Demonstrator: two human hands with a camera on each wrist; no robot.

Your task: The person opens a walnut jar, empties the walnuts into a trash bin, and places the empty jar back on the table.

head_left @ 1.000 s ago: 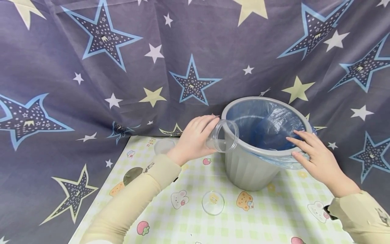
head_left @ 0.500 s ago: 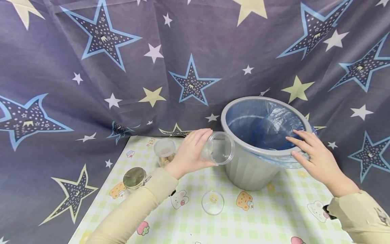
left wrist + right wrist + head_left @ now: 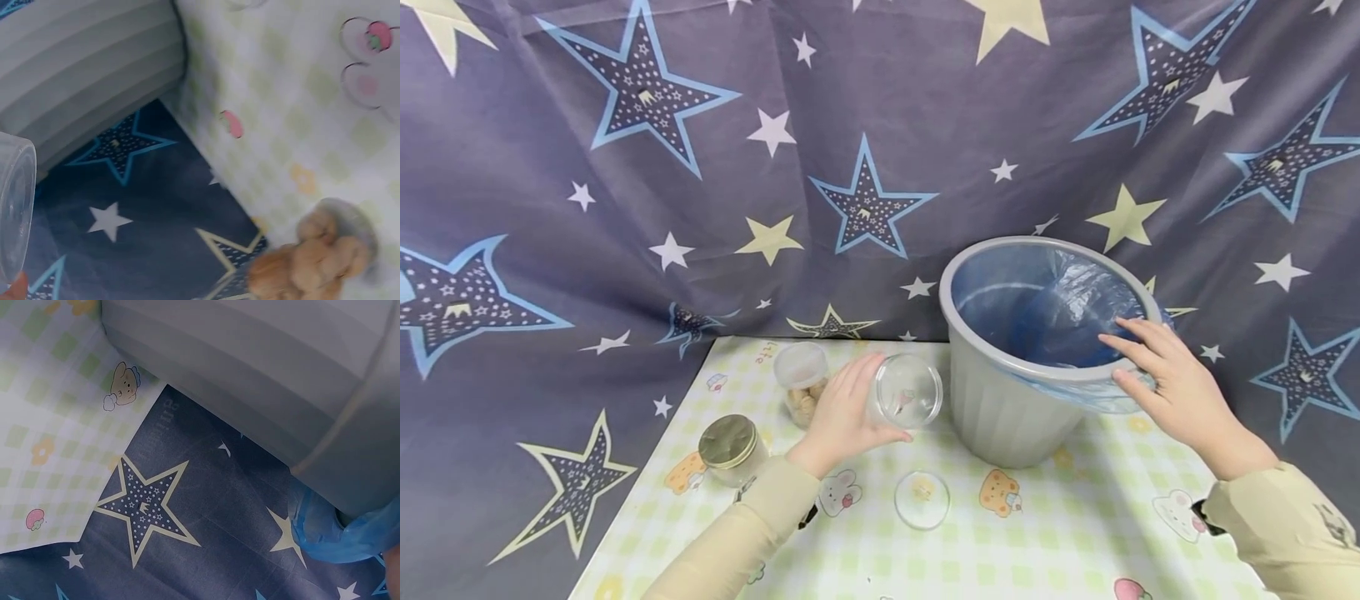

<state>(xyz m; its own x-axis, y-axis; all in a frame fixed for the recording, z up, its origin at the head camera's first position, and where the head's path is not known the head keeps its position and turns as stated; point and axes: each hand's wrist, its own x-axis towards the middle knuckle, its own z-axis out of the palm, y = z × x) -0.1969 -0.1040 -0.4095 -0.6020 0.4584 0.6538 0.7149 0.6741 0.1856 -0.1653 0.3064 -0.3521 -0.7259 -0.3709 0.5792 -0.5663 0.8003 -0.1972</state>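
My left hand grips a clear plastic jar from its left side, above the table and left of the bin. The jar's round mouth faces the head camera, and nothing shows inside but the table print through its wall. In the left wrist view one end of the jar shows at the left edge. My right hand rests at the right rim of a grey bin, fingers loosely straight over the blue bag lining it. A clear round lid lies flat on the table in front.
Behind my left hand stands a jar of brown lumpy pieces with a whitish lid. A gold-lidded jar is near the table's left edge. The table has a green-checked cover, with a star-patterned curtain behind it.
My left hand has moved the jar left and down from the bin's rim, turning its mouth towards the head camera. The two lidded jars are now more visible. My right hand stays put.
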